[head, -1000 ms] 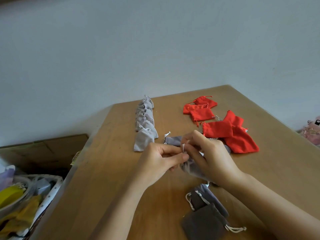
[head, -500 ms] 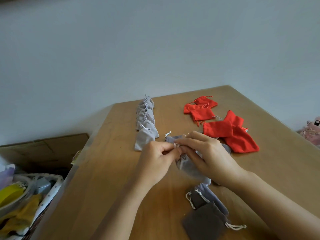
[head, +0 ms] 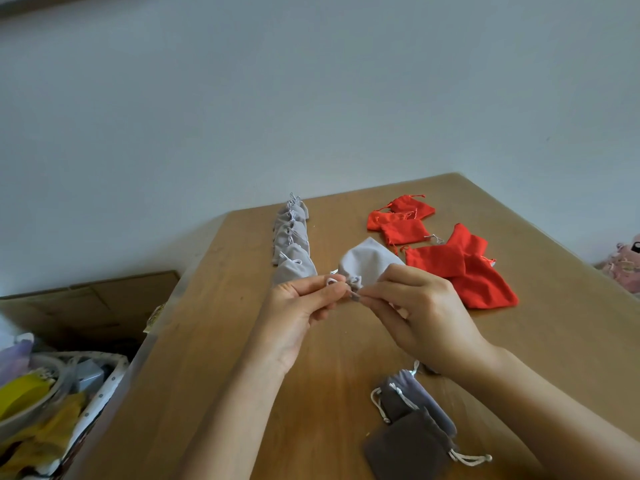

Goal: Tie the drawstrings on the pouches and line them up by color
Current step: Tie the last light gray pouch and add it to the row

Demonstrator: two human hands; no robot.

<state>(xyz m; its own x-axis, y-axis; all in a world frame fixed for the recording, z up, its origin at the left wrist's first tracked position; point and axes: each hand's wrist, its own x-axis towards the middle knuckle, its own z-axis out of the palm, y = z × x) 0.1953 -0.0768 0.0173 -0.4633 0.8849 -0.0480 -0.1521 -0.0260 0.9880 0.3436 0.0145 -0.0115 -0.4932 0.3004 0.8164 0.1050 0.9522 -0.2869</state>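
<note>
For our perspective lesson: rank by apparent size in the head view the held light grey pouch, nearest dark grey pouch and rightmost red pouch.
Dark grey pouch: largest, but nearest the camera.
Red pouch and light grey pouch: alike, partly covered, unranked.

I have both forearms reaching up from the bottom of the frame, meeting at centre. My left hand [head: 304,306], palm turned toward me, pinches a drawstring [head: 331,281] between thumb and forefinger. My right hand [head: 422,313], knuckles up, pinches the gathered neck of the grey pouch [head: 367,261].

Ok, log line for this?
left hand, right hand: pinching drawstring | light grey pouch: held | grey row: lined | red pouches: loose
</note>
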